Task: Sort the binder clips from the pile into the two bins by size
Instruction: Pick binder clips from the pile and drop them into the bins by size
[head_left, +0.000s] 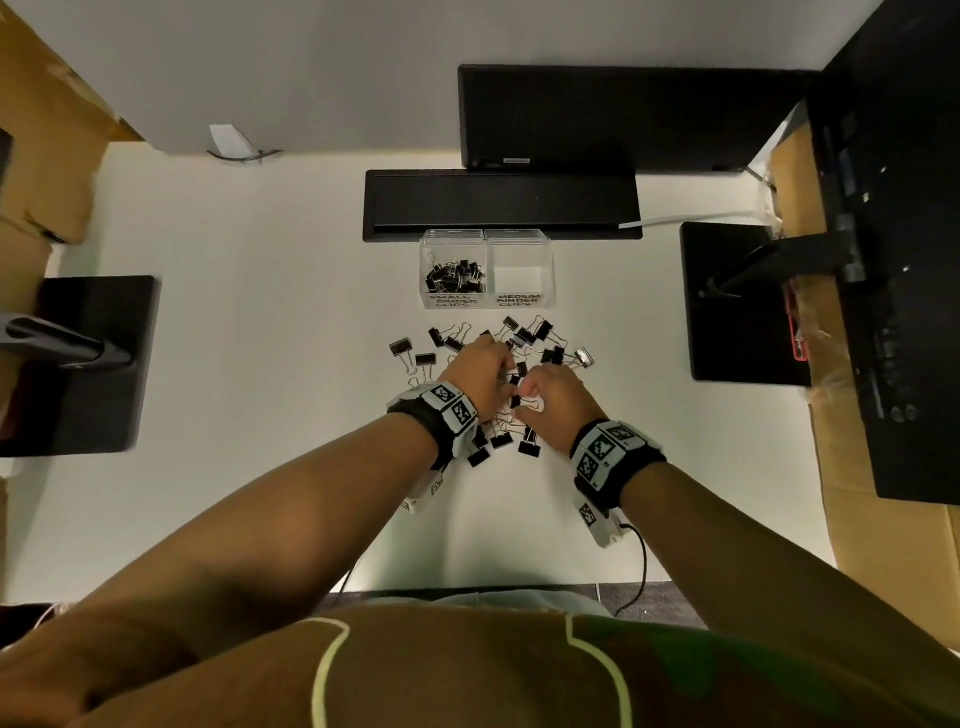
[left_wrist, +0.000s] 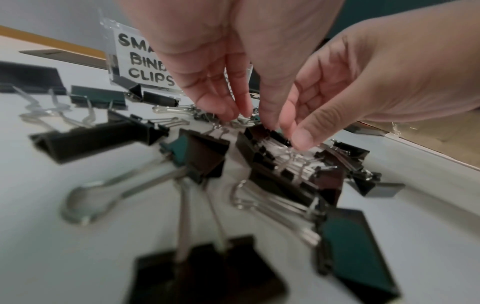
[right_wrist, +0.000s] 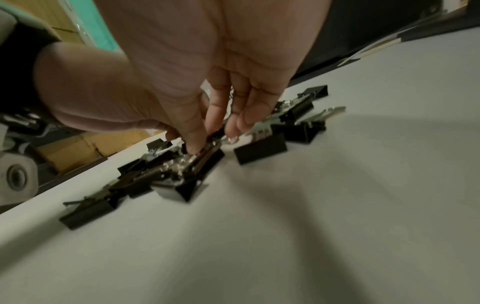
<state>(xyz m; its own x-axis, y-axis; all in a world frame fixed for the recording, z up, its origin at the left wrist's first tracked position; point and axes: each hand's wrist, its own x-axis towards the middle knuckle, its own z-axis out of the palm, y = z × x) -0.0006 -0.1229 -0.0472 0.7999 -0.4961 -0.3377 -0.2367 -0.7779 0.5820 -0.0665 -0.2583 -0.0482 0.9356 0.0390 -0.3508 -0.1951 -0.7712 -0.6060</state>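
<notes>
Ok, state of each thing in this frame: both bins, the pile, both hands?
Small bin: partly filled with clips.
Medium bin: no clips visible inside.
Pile: spread loose on the table, unsorted.
Left hand: fingers curled down into the pile; grip unclear.
Right hand: fingers curled into the pile; grip unclear.
</notes>
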